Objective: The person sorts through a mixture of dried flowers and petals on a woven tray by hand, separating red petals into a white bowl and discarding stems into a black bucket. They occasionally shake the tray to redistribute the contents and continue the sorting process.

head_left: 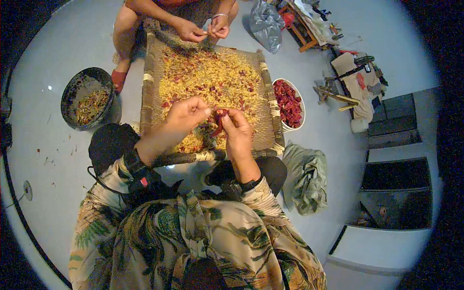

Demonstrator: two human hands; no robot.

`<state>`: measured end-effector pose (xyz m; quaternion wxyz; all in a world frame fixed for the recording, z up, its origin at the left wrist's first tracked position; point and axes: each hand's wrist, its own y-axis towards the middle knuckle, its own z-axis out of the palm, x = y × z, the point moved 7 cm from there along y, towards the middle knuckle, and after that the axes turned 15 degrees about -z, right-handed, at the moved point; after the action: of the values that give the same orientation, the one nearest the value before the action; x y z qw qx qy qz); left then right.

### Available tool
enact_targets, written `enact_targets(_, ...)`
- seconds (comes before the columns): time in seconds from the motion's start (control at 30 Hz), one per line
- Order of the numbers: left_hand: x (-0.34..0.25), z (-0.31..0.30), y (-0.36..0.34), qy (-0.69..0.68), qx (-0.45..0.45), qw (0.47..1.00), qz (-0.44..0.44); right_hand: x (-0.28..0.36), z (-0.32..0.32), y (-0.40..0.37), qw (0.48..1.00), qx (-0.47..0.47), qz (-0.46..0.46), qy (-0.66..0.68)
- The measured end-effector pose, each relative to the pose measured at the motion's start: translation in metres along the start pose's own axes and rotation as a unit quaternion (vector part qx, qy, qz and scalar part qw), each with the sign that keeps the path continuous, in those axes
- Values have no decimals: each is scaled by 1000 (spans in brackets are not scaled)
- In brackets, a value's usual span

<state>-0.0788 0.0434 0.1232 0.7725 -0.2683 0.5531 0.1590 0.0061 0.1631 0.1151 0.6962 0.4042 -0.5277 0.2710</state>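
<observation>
Over a low woven frame (149, 96), my right hand (238, 135) pinches a dried red chili pepper (219, 123) between thumb and fingers. The pepper looks split open, with a pale spot at its upper end. Close beside that end is my left hand (186, 117), its thumb and fingertips pressed together. What it pinches, if anything, is too small to make out. Beneath both hands, yellow chili seeds (208, 72) mixed with red pepper scraps cover the woven surface.
Across the frame sits another person, whose hands (205, 31) are close together. A black bucket (114, 113) with stems stands left; a white bucket (303, 116) of red pepper pieces stands right. A pale green sack (309, 179) and a grey plastic bag (266, 26) lie on the floor.
</observation>
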Motion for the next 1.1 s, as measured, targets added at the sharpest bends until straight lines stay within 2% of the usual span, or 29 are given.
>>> enact_targets(0.07,-1,0,-6,-6,-12,1000,8,3,4,-2,999,15,-8,-36)
enact_targets(0.17,6,-1,-7,-31,-12,998,59,14,16,-1,985,77,-108,-107)
enact_targets(0.27,16,-7,-8,53,-45,996,63,42,35,-4,937,139,-228,-225)
enact_targets(0.37,25,-11,-20,87,-78,991,59,29,37,-12,925,166,-227,-254)
enact_targets(0.43,34,-16,-22,82,-92,989,84,7,32,-20,962,147,-132,-189)
enact_targets(0.53,45,-30,-36,97,-83,992,3,-26,13,-25,986,91,-16,-142)
enact_targets(0.6,39,-49,-51,27,-78,996,-41,-41,-2,-23,992,45,44,-105)
enact_targets(0.63,35,-59,-59,-7,-75,995,-62,-40,-1,-24,995,38,83,-39)
enact_targets(0.7,23,-88,-76,-103,-127,985,-54,-46,-9,-26,996,29,75,-39)
enact_targets(0.83,5,-168,-107,-145,-279,949,15,-57,-13,-30,996,20,81,-34)
enact_targets(0.9,-3,-207,-115,-75,-330,939,51,-70,-22,-30,995,23,76,-61)
enact_targets(0.93,1,-236,-118,-2,-392,919,32,-81,-29,-31,994,25,75,-80)
enact_targets(0.97,13,-274,-117,46,-413,909,37,-86,-33,-31,992,27,74,-98)
enact_targets(1.07,11,-320,-123,325,-518,788,69,-73,-19,-31,994,10,112,-17)
enact_targets(1.1,24,-342,-122,330,-536,777,34,-74,-19,-31,993,16,112,-19)
